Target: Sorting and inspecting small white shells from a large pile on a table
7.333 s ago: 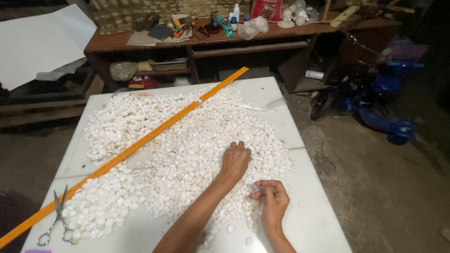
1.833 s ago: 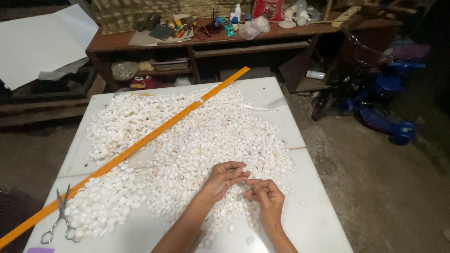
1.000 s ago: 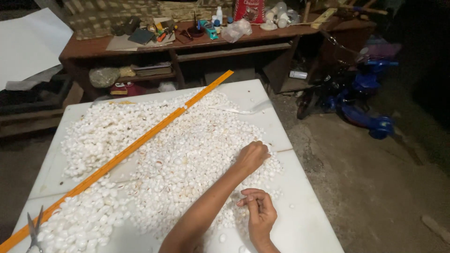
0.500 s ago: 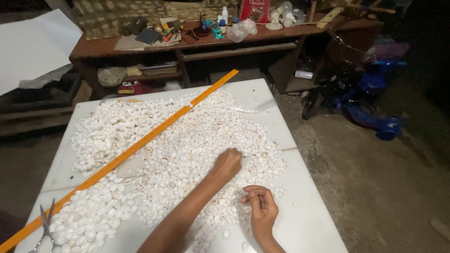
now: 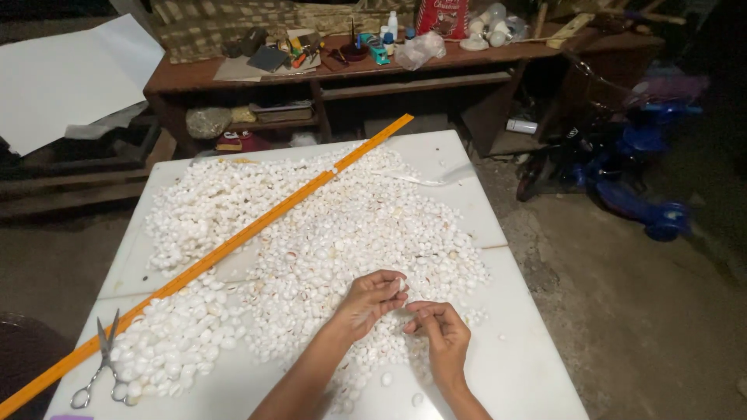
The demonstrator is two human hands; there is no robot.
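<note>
White and square, the table [image 5: 537, 373] is filling the middle of the frame, and a wide heap of small white shells [image 5: 327, 233] is covering most of it. Half a second ago the left hand was lying flat on the heap, away from the other hand – now it is lifted and is meeting the right hand just above the lower right edge of the heap. This is suggesting that one piece was taken up and is now being worked between both hands.

The left hand [image 5: 372, 299] is pinching one small white shell [image 5: 401, 285] between thumb and fingertips. The right hand [image 5: 440, 333] is curled, its fingertips almost touching those of the left; whether it is holding something thin I cannot tell.

A long orange ruler [image 5: 233, 249] is running across the heap from the lower left of the frame to the upper middle. Scissors [image 5: 97, 365] are lying at the lower left, beside the shells. At the top of the frame a brown shelf [image 5: 373, 74] is carrying tools and bottles – at the right, a blue toy vehicle [image 5: 622, 171] is standing on the floor.
</note>
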